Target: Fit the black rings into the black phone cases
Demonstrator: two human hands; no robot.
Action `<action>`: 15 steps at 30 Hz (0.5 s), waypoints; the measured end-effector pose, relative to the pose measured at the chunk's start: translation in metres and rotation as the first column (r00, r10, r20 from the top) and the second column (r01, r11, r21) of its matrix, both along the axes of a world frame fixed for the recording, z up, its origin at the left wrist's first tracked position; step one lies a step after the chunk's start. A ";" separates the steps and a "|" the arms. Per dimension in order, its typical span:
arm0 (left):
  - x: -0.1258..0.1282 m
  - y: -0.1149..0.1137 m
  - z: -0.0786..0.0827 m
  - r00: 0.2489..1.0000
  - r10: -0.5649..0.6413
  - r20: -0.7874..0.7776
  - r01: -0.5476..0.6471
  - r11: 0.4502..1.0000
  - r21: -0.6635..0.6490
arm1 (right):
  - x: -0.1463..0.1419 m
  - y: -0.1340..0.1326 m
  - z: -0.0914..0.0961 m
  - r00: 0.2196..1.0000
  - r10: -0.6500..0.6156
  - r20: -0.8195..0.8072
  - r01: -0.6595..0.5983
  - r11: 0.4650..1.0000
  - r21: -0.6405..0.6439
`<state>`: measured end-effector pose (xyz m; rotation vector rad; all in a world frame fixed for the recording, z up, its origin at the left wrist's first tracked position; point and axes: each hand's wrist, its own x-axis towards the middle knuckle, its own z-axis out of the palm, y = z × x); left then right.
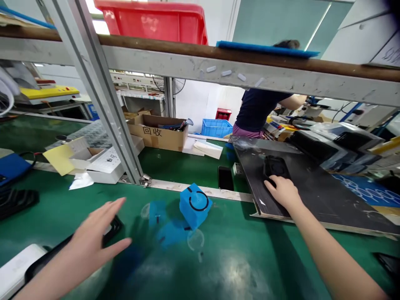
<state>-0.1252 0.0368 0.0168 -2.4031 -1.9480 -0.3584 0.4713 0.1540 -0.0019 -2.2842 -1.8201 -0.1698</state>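
Note:
My left hand (93, 239) hovers over the green bench at the left, its thumb and fingers spread with nothing between them. Behind it, partly hidden, is a black phone case (114, 229). On the dark board at the right, my right hand (283, 192) grips the near edge of another black phone case (276, 166); its fingertips are partly hidden. Between the hands stands a blue film stack (194, 208) with a black ring on top. Loose blue film pieces (173, 233) and a clear round film (196, 240) lie beside it.
A metal post (103, 91) and a shelf beam (187, 62) frame the bench. Beyond lie a cardboard box (162, 137) and a dark phone (225, 178). Wrapped black items (312, 146) are stacked at the right. Another person (254, 110) works behind. A white object (21, 266) sits lower left.

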 end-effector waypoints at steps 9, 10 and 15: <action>0.167 0.081 0.084 0.677 -0.736 0.000 0.728 0.670 -0.145 | -0.057 -0.189 -0.021 0.788 0.612 -0.070 -0.607 0.791 0.072; 0.175 0.084 0.084 0.689 -0.725 -0.008 0.715 0.681 -0.161 | -0.063 -0.206 -0.025 0.757 0.650 -0.066 -0.644 0.759 0.092; 0.184 0.079 0.071 0.851 -0.523 0.054 0.526 0.844 -0.106 | -0.090 -0.255 -0.035 0.716 0.696 -0.043 -0.697 0.717 -0.016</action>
